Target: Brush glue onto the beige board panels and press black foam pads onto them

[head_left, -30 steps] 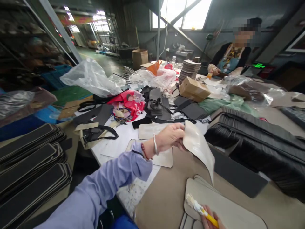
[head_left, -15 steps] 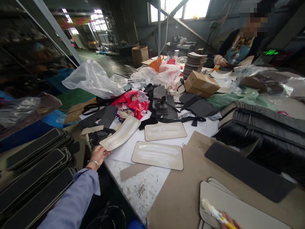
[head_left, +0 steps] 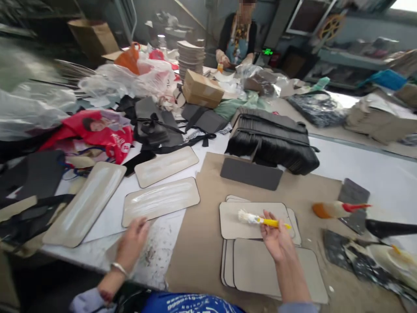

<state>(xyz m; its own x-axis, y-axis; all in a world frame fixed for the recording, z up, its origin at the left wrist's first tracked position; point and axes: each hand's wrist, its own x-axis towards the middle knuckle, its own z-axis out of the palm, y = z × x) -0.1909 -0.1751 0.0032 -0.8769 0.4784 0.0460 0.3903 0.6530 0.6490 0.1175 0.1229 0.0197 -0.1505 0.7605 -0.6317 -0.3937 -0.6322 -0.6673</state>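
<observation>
My right hand [head_left: 276, 237] grips a paintbrush [head_left: 265, 222] by its yellow handle; white matter coats the bristles. The brush lies over a beige panel with rounded corners [head_left: 231, 217], on top of a small stack. Nearer to me is a second stack of beige panels [head_left: 257, 269]. My left hand [head_left: 133, 239] is empty, fingers loosely apart, at the near edge of a panel with wet white streaks [head_left: 163, 198]; whether it touches is unclear. Two more streaked panels lie beyond: one flat [head_left: 167, 165], one at the left [head_left: 86, 202].
A strapped bundle of black pieces [head_left: 270, 137] stands behind a dark grey panel [head_left: 250, 174]. At right lie a red-tipped glue bottle [head_left: 329, 209] and a glue-smeared container [head_left: 391, 261]. Plastic bags [head_left: 143, 78] and a cardboard box [head_left: 202, 89] crowd the back. A co-worker [head_left: 236, 43] stands beyond.
My left hand has let go of the streaked panel, now flat on the table's left side, and moved right. The view has swung right; my right hand with the brush shows fully.
</observation>
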